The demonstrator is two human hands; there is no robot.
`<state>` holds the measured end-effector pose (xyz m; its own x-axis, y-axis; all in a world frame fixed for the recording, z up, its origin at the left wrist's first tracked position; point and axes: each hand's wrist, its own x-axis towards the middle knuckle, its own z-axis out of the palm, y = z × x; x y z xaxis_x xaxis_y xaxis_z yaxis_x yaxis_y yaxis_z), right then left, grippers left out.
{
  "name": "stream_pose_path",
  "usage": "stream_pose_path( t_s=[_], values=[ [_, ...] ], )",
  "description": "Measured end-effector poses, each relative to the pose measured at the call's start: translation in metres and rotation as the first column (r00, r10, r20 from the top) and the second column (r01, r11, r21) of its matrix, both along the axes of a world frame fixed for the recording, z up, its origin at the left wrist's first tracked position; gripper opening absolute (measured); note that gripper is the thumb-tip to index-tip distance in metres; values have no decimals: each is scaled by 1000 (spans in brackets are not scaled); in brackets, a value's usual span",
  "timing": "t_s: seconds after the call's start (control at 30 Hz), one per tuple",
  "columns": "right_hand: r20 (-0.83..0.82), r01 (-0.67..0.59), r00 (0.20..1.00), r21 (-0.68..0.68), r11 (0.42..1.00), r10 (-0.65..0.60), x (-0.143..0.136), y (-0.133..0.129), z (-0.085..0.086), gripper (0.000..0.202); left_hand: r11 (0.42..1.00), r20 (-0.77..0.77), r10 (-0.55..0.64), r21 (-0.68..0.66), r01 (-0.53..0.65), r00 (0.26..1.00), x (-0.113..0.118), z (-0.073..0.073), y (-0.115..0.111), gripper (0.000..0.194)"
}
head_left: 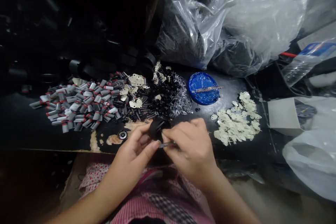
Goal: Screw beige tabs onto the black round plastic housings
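Note:
Near the table's front edge, my left hand (138, 148) is closed around a black round part (156, 128). My right hand (190, 143) meets it from the other side, with its fingers pinched together. A thin grey strip-like piece (167, 144) runs between the left thumb and the right fingers. Its exact kind is hard to make out, and the fingers partly cover both pieces. Just left of my hands a small round black-and-silver part (122, 135) lies on the table.
Grey cylinders with red rings (84, 103) are heaped at left. Dark springs (139, 112) and small grey pieces (181, 99) lie mid-table. A blue lid (199, 78) carries grease and a stick (208, 89). Cream flat plates (236, 126) are piled at right; plastic bags (194, 24) stand behind.

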<state>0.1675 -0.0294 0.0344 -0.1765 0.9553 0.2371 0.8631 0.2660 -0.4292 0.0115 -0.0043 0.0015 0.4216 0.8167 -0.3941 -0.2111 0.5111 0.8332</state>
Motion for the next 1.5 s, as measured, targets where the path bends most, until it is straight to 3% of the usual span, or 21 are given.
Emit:
stream_pose_path(
  t_s=[0.13, 0.3, 0.37, 0.43, 0.5, 0.57, 0.77, 0.9, 1.07, 1.27, 1.5],
  values=[
    [5, -30, 1000, -12, 999, 30, -1, -1, -5, 15, 985, -126, -150, 66, 159, 981, -7, -3, 4, 22],
    [-72, -10, 997, -77, 997, 5, -3, 0, -6, 14, 988, -39, -152, 7, 153, 988, -16, -6, 8, 20],
    [-122, -24, 993, -127, 992, 9, -8, 6, -2, 14, 996, 2, -64, -64, 64, 998, -22, -7, 8, 22],
    [-136, -28, 991, -145, 989, 8, -14, 20, 0, 16, 984, -1, 133, -121, -132, 991, -27, -5, 8, 23],
    [-63, 0, 998, -126, 992, -8, -20, 38, 0, 21, 935, -10, 332, -129, -330, 943, -29, -2, 8, 21],
    [60, 20, 998, -125, 992, -13, -23, 57, -3, 26, 898, 18, 427, -130, -421, 904, -29, 2, 10, 20],
    [193, 203, 966, -150, 968, -173, -3, 81, -9, 26, 901, 76, 416, -171, -400, 906, -26, 0, 12, 22],
    [263, 191, 954, -173, 966, -141, 5, 79, -13, 20, 919, 91, 378, -157, -362, 921, -24, -4, 13, 24],
    [171, 182, 974, -206, 961, -148, 7, 78, -14, 16, 921, 83, 368, -170, -351, 926, -24, -2, 14, 26],
    [223, 212, 959, -154, 965, -175, 6, 79, -16, 17, 929, 81, 347, -164, -331, 934, -24, -1, 14, 30],
    [369, 178, 919, -81, 981, -136, 1, 84, -19, 14, 901, 37, 391, -219, -375, 919, -23, -3, 14, 40]
  ],
)
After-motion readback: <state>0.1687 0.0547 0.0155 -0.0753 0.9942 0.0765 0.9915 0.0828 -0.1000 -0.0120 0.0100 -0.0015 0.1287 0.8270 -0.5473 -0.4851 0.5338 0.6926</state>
